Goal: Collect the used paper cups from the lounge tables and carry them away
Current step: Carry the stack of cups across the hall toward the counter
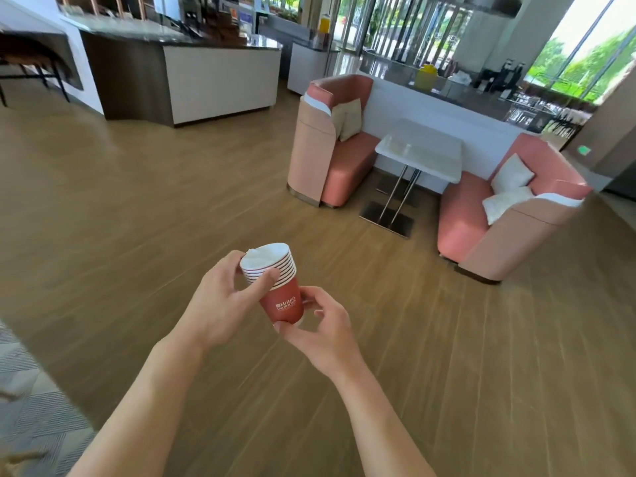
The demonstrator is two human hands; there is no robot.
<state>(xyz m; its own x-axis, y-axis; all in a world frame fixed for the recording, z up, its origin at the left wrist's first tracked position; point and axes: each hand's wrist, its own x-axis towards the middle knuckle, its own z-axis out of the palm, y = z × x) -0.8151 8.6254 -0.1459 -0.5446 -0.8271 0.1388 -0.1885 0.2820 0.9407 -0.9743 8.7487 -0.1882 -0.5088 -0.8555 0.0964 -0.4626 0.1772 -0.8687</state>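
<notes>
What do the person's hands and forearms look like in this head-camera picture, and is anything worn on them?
Both forearms are bare from the bottom edge of the frame to the wrists, with no sleeve in view. The left hand and the right hand wear no gloves. No watch, bracelet or ring shows on the parts in view.

White print "Hilton Garden Inn" with a small square logo on side of outermost red paper cup (283, 304) in the nested stack. Green sign (584, 150) on far right wall, too small to read. No other text legible.
</notes>
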